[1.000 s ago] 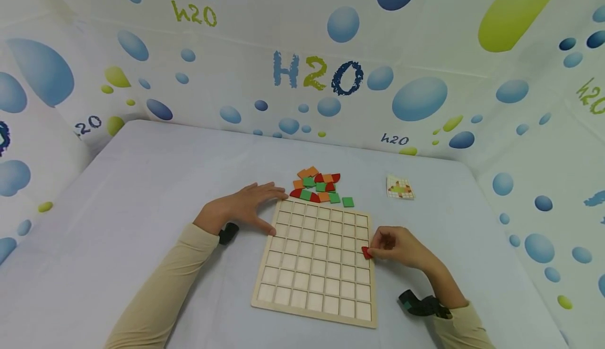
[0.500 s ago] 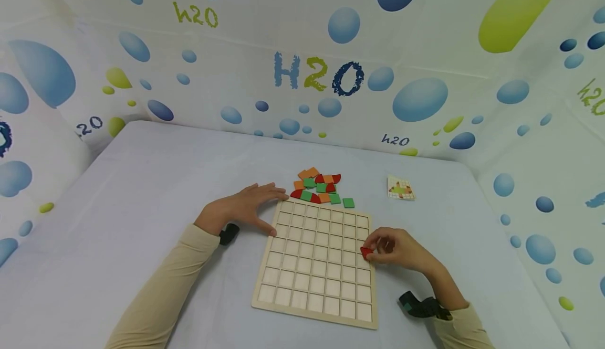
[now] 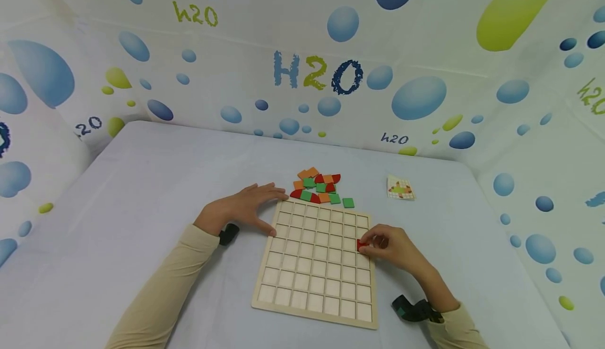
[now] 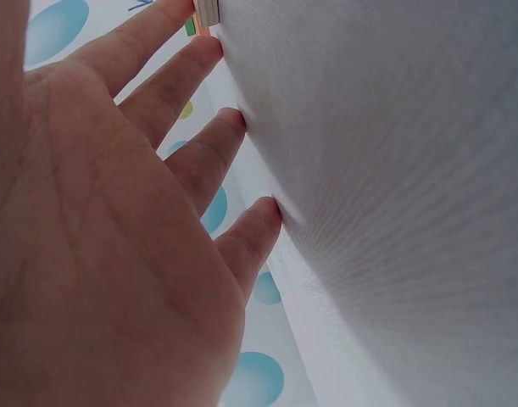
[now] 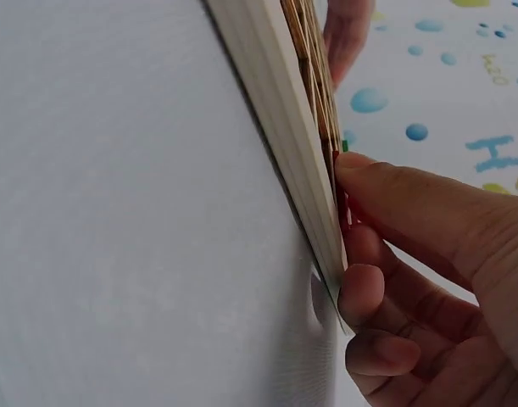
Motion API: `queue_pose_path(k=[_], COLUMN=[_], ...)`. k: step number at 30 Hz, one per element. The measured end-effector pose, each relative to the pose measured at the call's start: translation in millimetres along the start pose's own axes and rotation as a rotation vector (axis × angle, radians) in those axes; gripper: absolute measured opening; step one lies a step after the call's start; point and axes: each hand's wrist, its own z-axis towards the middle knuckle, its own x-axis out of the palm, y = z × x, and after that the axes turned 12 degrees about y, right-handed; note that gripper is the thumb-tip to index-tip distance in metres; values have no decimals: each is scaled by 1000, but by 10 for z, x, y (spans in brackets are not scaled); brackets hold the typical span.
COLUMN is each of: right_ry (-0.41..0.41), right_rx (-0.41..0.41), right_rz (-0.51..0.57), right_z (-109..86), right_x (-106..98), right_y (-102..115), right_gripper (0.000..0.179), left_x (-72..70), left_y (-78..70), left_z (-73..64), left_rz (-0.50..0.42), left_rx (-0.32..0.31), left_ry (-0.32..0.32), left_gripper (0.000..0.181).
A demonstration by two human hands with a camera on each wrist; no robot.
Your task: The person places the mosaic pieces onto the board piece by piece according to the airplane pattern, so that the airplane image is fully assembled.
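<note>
A pale wooden grid board with square cells lies on the white-covered table. My right hand pinches a small red tile between thumb and fingers, at a cell in the board's right-hand column. In the right wrist view the thumb and fingers of that right hand are right at the board's edge, with the red tile mostly hidden behind them. My left hand lies spread at the board's upper left side, thumb and index fingertip on its edge. In the left wrist view the left hand's fingers are extended, tips on the cloth.
Beyond the board's far edge lies a loose group of tiles: orange squares, green squares and red rounded pieces. Right of them is a small pattern card. A printed cloth backdrop rises behind the table.
My right hand has moved slightly left and away from me with the red tile, from the board's right rim onto a right-column cell. The left hand has stayed in place.
</note>
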Motion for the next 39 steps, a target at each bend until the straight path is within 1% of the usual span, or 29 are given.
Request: queue_pose_path(k=[5, 10, 13, 17, 21, 25, 30, 35, 39], right_ry=[8, 2, -1, -17, -37, -42, -43, -19, 9], right_rx=[59, 65, 101, 156, 175, 168, 156, 139, 124], right_rz=[2, 6, 37, 103, 110, 82, 78, 67, 78], right_z=[22, 39, 40, 40, 49, 87, 156, 249, 332], right_x=[-7, -15, -10, 52, 101, 85, 36, 14, -8], right_y=[35, 45, 52, 49, 49, 57, 80, 77, 85], right_gripper=[10, 10, 8, 6, 6, 5, 4, 7, 11], left_x=[0, -2, 17, 50, 67, 66, 44, 19, 13], left_y=[13, 20, 36, 38, 28, 37, 37, 10, 0], left_z=[-17, -26, -18, -31, -41, -35, -28, -31, -38], left_rz=[6, -9, -16, -24, -15, 1, 11, 2, 0], left_rx=[-6, -4, -4, -14, -12, -5, -5, -8, -1], left_ry=[-5, -12, -14, -2, 7, 9, 7, 1, 0], left_gripper=[87, 87, 86, 87, 87, 87, 87, 87, 87])
